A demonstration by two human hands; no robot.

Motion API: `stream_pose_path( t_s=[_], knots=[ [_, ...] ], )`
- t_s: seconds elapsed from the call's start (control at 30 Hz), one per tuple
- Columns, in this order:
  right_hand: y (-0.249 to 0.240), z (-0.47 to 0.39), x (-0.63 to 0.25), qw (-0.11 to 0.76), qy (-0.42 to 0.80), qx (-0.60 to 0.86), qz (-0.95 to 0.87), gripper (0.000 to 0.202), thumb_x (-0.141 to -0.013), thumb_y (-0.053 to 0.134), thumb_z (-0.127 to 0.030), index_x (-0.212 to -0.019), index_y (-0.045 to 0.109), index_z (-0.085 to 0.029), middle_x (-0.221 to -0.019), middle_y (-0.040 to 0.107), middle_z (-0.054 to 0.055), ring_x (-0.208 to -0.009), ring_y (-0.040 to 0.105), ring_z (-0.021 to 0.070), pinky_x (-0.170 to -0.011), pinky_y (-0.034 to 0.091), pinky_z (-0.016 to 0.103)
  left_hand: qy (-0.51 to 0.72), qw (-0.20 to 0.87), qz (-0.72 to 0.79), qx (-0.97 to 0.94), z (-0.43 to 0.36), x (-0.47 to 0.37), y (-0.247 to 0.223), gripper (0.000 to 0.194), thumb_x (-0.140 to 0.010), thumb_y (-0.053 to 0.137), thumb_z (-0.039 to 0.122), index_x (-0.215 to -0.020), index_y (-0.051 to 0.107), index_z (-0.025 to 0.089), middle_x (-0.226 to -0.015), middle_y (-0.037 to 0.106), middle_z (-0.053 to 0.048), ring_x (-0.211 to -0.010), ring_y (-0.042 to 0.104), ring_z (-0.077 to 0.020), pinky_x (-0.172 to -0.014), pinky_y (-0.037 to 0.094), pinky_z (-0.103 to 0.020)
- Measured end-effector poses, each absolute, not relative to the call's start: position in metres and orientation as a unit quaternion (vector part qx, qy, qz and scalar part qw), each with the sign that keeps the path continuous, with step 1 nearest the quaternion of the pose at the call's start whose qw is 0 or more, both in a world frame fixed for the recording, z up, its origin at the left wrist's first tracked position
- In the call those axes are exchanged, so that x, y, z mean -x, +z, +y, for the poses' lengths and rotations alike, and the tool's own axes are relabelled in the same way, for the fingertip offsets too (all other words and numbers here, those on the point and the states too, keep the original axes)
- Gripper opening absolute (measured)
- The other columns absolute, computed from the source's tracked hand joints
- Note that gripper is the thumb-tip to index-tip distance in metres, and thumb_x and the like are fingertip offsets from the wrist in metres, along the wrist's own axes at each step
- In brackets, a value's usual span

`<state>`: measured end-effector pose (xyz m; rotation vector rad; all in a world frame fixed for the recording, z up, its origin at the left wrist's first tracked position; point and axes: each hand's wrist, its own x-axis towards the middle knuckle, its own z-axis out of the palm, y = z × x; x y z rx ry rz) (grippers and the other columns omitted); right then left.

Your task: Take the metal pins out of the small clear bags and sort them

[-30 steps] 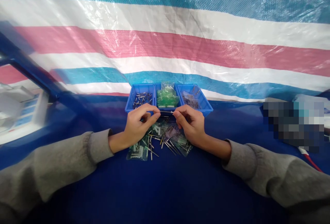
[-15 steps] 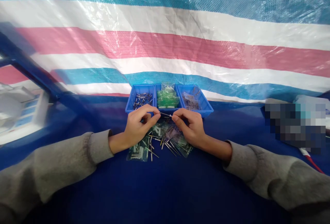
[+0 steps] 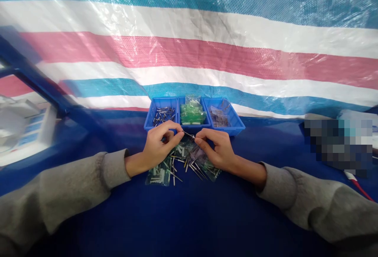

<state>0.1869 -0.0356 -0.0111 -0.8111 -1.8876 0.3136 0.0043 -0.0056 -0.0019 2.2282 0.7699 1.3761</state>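
Observation:
Between my two hands is a thin metal rod (image 3: pixel 188 134). My left hand (image 3: pixel 161 142) pinches its left end between thumb and forefinger. At its right end, the thumb and forefinger of my right hand (image 3: pixel 217 146) close on a small white piece (image 3: pixel 193 137), mostly hidden by the fingertips. Beneath the hands lie loose metal rods (image 3: pixel 196 170) and clear bags of small parts (image 3: pixel 158 175). Just behind are three blue bins: the left one holds metal pins (image 3: pixel 163 116), the middle one green bags (image 3: pixel 192 113), the right one clear bags (image 3: pixel 219 117).
The dark blue table (image 3: pixel 189 217) stretches under both forearms. A striped plastic sheet (image 3: pixel 189 52) hangs behind the bins. White equipment (image 3: pixel 26 131) stands at the far left. A blurred-out dark item (image 3: pixel 336 142) and a red cable (image 3: pixel 362 189) lie at the right.
My right hand has shifted slightly left, closer to my left hand, and less of the rod shows between them. My left hand has stayed nearly still.

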Motion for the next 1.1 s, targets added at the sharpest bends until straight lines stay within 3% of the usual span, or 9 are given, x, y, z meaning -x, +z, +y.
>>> stream_pose_path(
  t_s=[0.4, 1.1],
  knots=[
    [-0.011, -0.0359, -0.1871, 0.506, 0.13, 0.329, -0.787, 0.018, -0.086, 0.046, -0.02, -0.069, 0.051, -0.018, -0.055, 0.047, -0.003, -0.048, 0.043, 0.0081, -0.048, 0.036, 0.021, 0.49, 0.22, 0.274, -0.798, -0.005, -0.0036, -0.0042, 0.008, -0.082, 0.056, 0.023, -0.08, 0.057, 0.016, -0.065, 0.057, 0.0, -0.049, 0.051, -0.0055, -0.044, 0.042, -0.016],
    [-0.0096, -0.0361, -0.1863, 0.529, 0.14, 0.337, -0.766, 0.018, -0.086, 0.048, -0.021, -0.068, 0.05, -0.018, -0.053, 0.043, -0.005, -0.046, 0.04, 0.0075, -0.046, 0.033, 0.021, 0.484, 0.213, 0.268, -0.805, -0.0061, -0.004, -0.0011, 0.006, -0.083, 0.056, 0.021, -0.08, 0.056, 0.016, -0.065, 0.055, 0.001, -0.044, 0.044, -0.0035, -0.039, 0.034, -0.016]
  ],
)
